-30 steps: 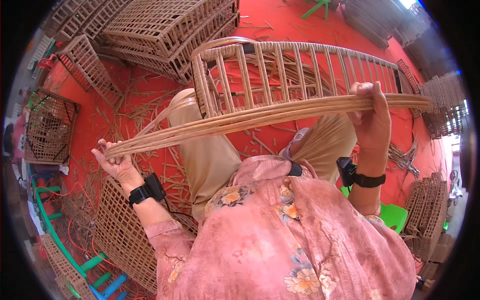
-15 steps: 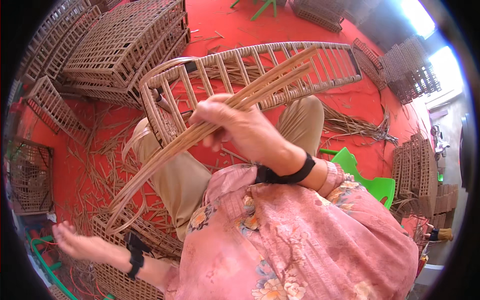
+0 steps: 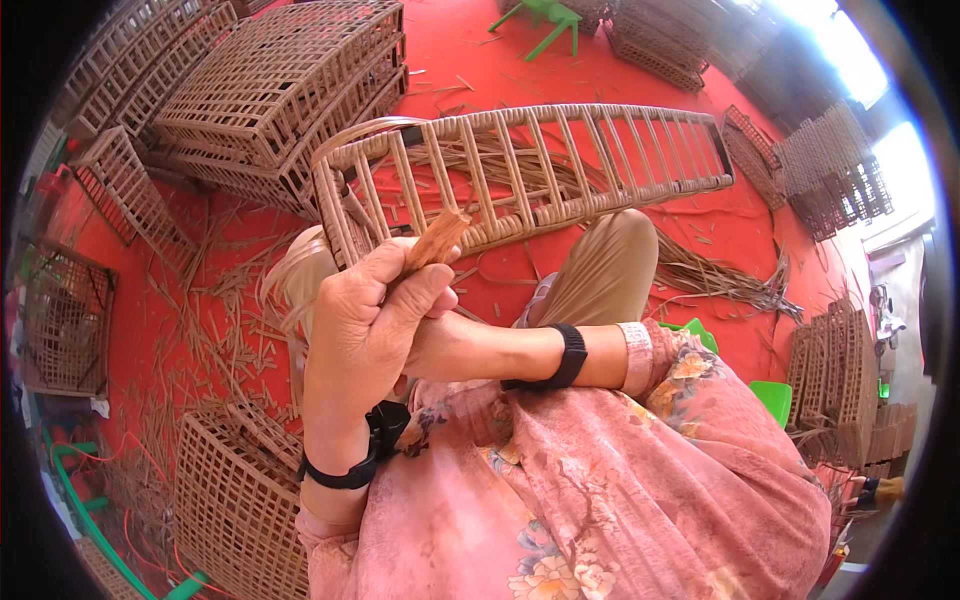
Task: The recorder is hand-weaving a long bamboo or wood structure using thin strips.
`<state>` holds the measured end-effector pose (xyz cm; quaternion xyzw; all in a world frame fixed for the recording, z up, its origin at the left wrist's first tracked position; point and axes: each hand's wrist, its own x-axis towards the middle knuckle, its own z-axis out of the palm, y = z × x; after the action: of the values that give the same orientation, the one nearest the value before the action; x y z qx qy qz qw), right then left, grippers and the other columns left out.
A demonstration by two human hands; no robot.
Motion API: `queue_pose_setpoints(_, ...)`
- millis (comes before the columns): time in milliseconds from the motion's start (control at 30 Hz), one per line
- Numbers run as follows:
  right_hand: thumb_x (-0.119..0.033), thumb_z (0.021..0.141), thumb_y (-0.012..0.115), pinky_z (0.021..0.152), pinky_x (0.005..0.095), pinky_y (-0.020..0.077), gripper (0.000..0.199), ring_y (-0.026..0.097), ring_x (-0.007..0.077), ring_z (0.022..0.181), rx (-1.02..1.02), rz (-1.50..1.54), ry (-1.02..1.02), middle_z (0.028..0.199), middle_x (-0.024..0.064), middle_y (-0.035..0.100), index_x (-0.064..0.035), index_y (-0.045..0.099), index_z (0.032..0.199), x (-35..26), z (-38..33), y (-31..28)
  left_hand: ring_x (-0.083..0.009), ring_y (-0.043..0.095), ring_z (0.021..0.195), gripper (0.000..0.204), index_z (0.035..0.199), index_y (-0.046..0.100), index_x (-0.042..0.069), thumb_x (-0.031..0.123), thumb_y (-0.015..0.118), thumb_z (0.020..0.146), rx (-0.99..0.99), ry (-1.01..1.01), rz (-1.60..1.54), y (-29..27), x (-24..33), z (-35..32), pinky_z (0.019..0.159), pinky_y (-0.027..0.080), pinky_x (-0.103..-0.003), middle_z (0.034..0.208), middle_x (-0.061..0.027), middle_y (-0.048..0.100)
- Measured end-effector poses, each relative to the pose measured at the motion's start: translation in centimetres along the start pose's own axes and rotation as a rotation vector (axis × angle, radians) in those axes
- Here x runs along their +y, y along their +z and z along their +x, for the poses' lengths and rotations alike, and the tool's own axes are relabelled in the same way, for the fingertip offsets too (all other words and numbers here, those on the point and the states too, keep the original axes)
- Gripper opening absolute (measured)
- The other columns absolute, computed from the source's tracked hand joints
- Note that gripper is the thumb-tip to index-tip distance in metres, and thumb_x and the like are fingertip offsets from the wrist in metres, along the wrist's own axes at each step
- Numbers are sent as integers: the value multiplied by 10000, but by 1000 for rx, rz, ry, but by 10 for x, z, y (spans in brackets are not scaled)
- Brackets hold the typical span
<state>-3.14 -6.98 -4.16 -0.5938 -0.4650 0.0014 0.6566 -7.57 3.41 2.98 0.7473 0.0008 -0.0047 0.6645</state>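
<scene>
The left hand (image 3: 372, 305) pinches a brown bundle (image 3: 438, 238) slanting away and rightward, the right hand (image 3: 440, 346) behind, its grip impossible to tell, while the ladder-like frame (image 3: 562, 212) lies just beyond, nearer the left hand, long axis crosswise.

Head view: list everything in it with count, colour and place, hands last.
Slatted frame: one, brown, upper centre.
Held piece: one, brown, centre.
Lattice crates: several, brown, along the left.
Lattice stacks: several, brown, right side.
Loose strips: many, brown, on the floor.
Floor covering: one, red, all around.
Stool: one, green, top edge.
Seat-like piece: one, green, right, partly hidden.
Tubing: count unclear, green, lower left.
Shirt: one, pink floral, bottom centre.
Trousers: one pair, tan, centre.
Wrist straps: two, black, centre.
Left hand: one, centre, around the held piece.
Right hand: one, behind the left, mostly hidden.
</scene>
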Motion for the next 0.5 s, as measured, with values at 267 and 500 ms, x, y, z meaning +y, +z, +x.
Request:
queue_pose_setpoints(267, -125, 877, 692, 653, 306, 531, 204, 654, 126, 706, -357, 19, 849, 773, 95, 686, 33, 716, 1002, -55, 8, -63, -49, 476, 632, 333, 965, 691, 12, 322, 595, 1037, 202, 46, -245, -7, -28, -1, 635, 423, -208, 661, 37, 523)
queue_pose_setpoints(500, -114, 925, 720, 546, 213, 498, 202, 608, 51, 674, 172, 36, 736, 768, 8, 669, 30, 690, 1064, -61, 17, -74, -54, 514, 627, 303, 928, 701, 4, 253, 566, 1036, 40, -156, -415, -1, -34, -5, 594, 414, -206, 701, 8, 601)
